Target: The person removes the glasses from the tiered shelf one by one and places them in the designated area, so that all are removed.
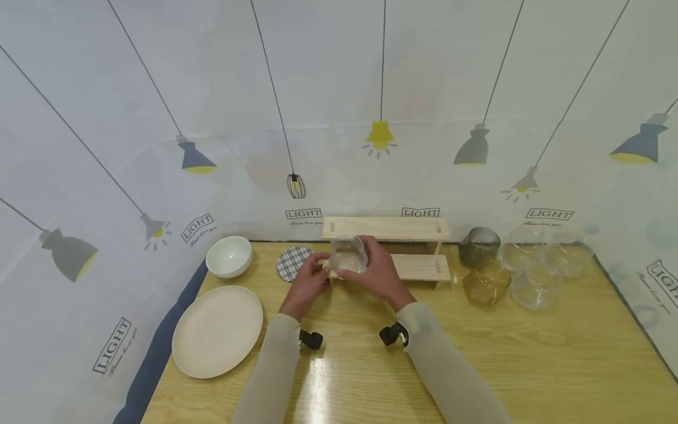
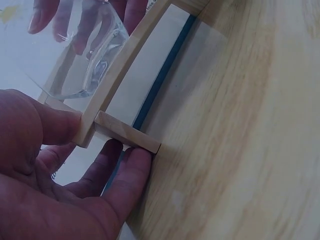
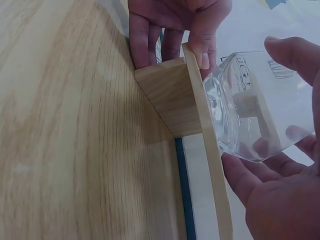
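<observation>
A clear drinking glass [image 1: 348, 259] is held by my right hand [image 1: 380, 274], thumb on one side and fingers on the other. The right wrist view shows the base of the glass [image 3: 220, 112] at the lower board of a two-tier wooden rack [image 1: 421, 268]; I cannot tell whether its full weight rests there. My left hand [image 1: 308, 284] grips the left end of that lower board. In the left wrist view its thumb lies on the board [image 2: 90, 127] and its fingers are by the short leg.
A white bowl [image 1: 229, 257], a large cream plate [image 1: 217, 333] and a checked round coaster [image 1: 291, 264] lie to the left. Right of the rack stand a dark grey glass [image 1: 479, 247], an amber glass [image 1: 486, 285] and several clear glasses [image 1: 536, 287]. A printed backdrop rises behind the wooden table [image 1: 529, 365].
</observation>
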The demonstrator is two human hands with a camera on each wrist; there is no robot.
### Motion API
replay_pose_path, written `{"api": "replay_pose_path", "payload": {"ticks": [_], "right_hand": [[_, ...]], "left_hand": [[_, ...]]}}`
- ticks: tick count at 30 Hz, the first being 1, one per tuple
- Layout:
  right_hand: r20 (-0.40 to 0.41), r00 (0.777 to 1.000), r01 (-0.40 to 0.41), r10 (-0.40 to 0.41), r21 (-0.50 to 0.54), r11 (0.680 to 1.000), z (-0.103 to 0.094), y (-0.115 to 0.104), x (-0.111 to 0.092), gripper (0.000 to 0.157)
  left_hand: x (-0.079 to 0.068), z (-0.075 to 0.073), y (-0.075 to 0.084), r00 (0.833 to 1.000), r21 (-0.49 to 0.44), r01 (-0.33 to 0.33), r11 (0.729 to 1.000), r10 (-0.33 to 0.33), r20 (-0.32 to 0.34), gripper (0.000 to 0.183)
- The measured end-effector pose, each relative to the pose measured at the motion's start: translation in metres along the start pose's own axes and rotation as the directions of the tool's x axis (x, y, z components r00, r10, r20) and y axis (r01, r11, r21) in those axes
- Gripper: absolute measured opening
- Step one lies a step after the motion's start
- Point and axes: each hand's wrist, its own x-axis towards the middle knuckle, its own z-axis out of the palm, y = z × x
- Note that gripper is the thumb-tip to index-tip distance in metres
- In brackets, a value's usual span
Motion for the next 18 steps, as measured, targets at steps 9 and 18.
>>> {"api": "replay_pose_path", "payload": {"ticks": [9,18], "right_hand": [[0.013,0.999,0.040,-0.040,0.012,0.999,-0.021,-0.004,-0.019,0.082],[0.026,0.997,0.073,-0.072,-0.006,0.997,-0.059,-0.013,-0.046,0.082]], "left_hand": [[0.002,0.002,0.001,1.000,0.011,0.006,1.000,-0.006,-0.007,0.034],[-0.001,0.001,0.000,1.000,0.005,-0.003,1.000,0.003,0.003,0.035]]}}
